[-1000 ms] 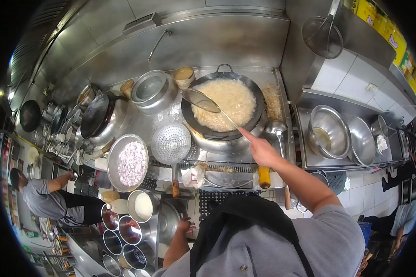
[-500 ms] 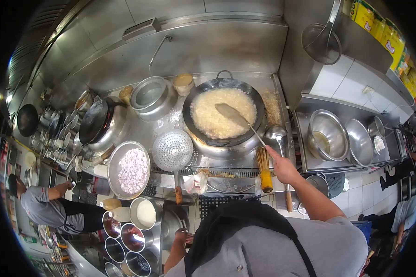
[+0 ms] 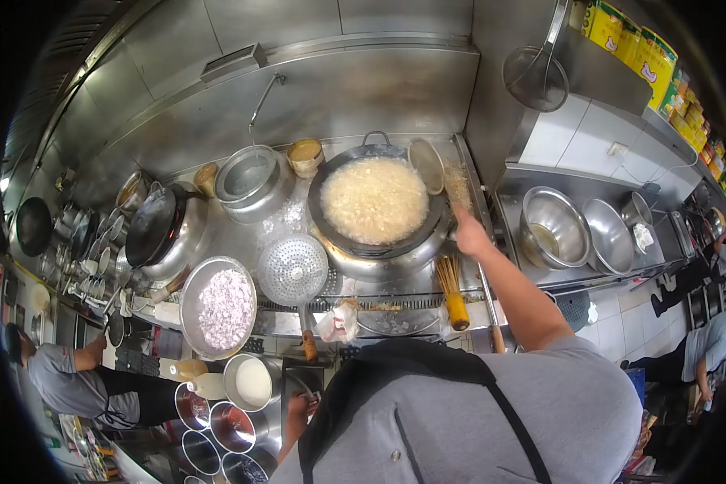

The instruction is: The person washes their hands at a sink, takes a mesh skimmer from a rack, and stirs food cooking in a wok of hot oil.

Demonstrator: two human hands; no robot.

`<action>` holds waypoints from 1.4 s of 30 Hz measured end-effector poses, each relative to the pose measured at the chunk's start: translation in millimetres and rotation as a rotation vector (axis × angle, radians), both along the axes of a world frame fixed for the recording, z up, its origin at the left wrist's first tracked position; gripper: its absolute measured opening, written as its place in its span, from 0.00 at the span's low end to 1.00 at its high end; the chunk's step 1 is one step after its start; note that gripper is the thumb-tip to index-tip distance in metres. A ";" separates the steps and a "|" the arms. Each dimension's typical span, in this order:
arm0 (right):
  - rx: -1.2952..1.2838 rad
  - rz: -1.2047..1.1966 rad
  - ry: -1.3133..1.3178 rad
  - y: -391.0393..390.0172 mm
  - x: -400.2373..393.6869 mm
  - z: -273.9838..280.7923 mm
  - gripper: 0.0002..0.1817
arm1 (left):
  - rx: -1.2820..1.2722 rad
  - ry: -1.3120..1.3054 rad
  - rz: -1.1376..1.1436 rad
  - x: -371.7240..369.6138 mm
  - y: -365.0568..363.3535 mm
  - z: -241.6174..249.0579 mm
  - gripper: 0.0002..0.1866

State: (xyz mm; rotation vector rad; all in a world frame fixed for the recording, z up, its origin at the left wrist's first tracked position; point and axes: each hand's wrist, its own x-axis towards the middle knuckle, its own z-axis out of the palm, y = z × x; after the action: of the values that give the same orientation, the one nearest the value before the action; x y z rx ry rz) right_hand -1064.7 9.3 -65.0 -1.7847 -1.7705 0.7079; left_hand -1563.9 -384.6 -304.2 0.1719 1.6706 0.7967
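On the far left, a co-worker (image 3: 73, 375) is standing beside a counter. A dark pan (image 3: 151, 226) is leaning at the left of the stove, and a bowl (image 3: 187, 310) of pale pink pieces is sitting nearer. A pot (image 3: 254, 206) is standing at the far side, while a perforated skimmer (image 3: 293, 270) is lying nearer, its wooden handle pointing to the near side. The left hand (image 3: 298, 407) is hanging low at the near side, left of the apron (whether it is holding anything, I cannot tell).

The wok (image 3: 321, 222) is sitting at the middle of the stove, pale, frothy food (image 3: 375, 200) filling much of it. The strainer (image 3: 426, 166) is tilting over its far right rim, and a bamboo brush (image 3: 452, 298) is standing nearer. The right hand (image 3: 473, 238) is closing its fingers round the strainer's handle. Farther right, two metal bowls (image 3: 569, 234) are resting in a sink area.
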 end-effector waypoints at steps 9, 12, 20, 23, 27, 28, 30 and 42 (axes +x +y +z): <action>-0.536 -0.060 0.737 -17.6 -64.1 17.2 0.40 | -0.188 0.082 -0.127 -27.0 -17.1 -3.0 0.27; -0.533 -0.011 0.491 -42.5 -81.0 72.5 0.40 | -0.192 0.092 -0.145 -29.5 -9.1 -0.3 0.26; -0.166 0.246 -0.006 -51.4 -72.0 86.1 0.33 | -0.194 0.103 -0.207 -34.1 13.6 -1.8 0.25; -0.083 0.306 -0.086 -51.7 -61.5 87.1 0.33 | -0.161 0.151 -0.229 -23.6 32.6 15.1 0.24; -0.118 0.346 -0.159 -59.4 -61.2 90.4 0.35 | -0.139 0.192 -0.250 -5.4 45.9 26.6 0.24; -0.157 0.356 -0.187 -59.6 -61.9 88.6 0.35 | -0.160 0.127 -0.248 -5.5 47.3 16.3 0.26; -0.280 0.386 -0.248 -61.1 -65.1 93.7 0.37 | -0.190 0.040 -0.264 -4.0 49.5 -3.1 0.28; -0.058 0.107 -0.159 38.6 11.0 105.1 0.35 | -0.147 -0.024 -0.147 30.5 52.8 -11.1 0.25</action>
State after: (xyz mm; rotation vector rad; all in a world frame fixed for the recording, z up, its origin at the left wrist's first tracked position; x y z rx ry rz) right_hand -1053.7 47.9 40.0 -1.8401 -1.9812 0.6831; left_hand -1533.4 -331.9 -315.3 0.1792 1.6659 0.5612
